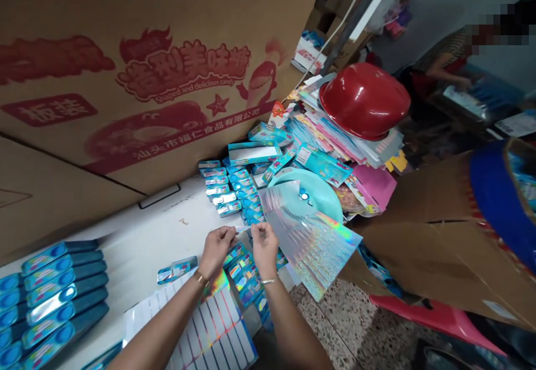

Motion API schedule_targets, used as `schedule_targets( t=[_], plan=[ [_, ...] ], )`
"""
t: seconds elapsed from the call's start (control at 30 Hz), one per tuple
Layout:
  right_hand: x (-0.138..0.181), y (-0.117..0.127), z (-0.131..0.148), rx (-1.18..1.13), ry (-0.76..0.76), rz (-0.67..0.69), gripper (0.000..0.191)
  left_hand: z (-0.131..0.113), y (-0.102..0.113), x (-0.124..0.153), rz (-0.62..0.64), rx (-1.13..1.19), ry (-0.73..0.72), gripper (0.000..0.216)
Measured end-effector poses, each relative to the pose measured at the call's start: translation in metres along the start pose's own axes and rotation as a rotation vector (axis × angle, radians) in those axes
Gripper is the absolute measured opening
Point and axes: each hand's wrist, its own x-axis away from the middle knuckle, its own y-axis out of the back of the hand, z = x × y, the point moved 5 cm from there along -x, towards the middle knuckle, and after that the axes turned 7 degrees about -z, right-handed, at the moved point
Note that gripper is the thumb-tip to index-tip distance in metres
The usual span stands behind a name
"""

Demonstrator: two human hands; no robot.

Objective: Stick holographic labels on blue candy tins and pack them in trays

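My left hand [216, 250] and my right hand [264, 247] are close together above the table, fingers pinched. Between their fingertips stretches a small, thin, pale strip [243, 229], too small to make out well. Beside my right hand, a shiny holographic sheet [310, 241] with rows of narrow strips lies partly over a turquoise basin [326, 194]. Under my left forearm is a sheet of silvery strips [221, 325]. Below and between my hands lie several blue printed boxes [243, 275]. A single blue box [177, 270] rests left of my left hand.
A large brown carton [138, 135] walls off the back. Stacked blue boxes [62, 297] stand at the left. Rows of small boxes [230, 191] sit ahead. A red bowl [364, 99] tops a paper pile. Cartons [431, 230] stand right; a person [444, 63] works behind.
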Motion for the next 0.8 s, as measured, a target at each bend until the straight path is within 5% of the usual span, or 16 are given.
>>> schedule_targets(
  t=[0.23, 0.8],
  plan=[
    [-0.045, -0.025, -0.002, 0.54, 0.398, -0.016, 0.034, 0.021, -0.016, -0.048, -0.145, -0.036, -0.062, 0.039],
    [-0.067, -0.028, -0.013, 0.778, 0.46, 0.036, 0.039, 0.054, -0.041, -0.063, -0.193, 0.019, -0.022, 0.044]
  ],
)
